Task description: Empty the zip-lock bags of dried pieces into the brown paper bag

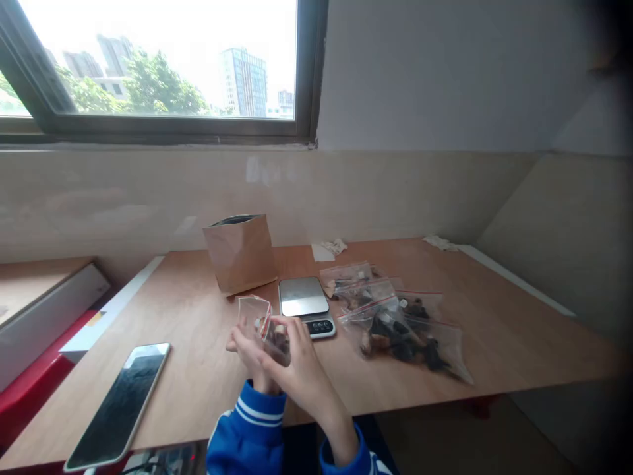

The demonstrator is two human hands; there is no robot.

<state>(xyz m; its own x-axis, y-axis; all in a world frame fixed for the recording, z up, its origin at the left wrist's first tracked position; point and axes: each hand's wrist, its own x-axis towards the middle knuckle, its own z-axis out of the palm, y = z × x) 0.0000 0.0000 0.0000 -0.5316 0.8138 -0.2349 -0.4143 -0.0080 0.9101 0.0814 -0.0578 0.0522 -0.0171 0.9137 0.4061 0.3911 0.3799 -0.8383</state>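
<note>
Both my hands are raised over the wooden table [198, 369], holding one small clear zip bag [262, 323] with dark pieces inside. My left hand [247, 356] is closed on the bag from the left and below. My right hand [299, 369] pinches the bag's red-striped top edge from the right. Just behind the bag sits a small digital scale [304, 300] with a steel plate. An open brown paper bag [241, 253] stands behind that.
Several filled clear zip bags [400, 320] lie in a pile right of the scale. A smartphone [121, 402] lies face up at the front left. Crumpled paper scraps [329, 249] lie by the wall. A window is above, and white boards lean at the left.
</note>
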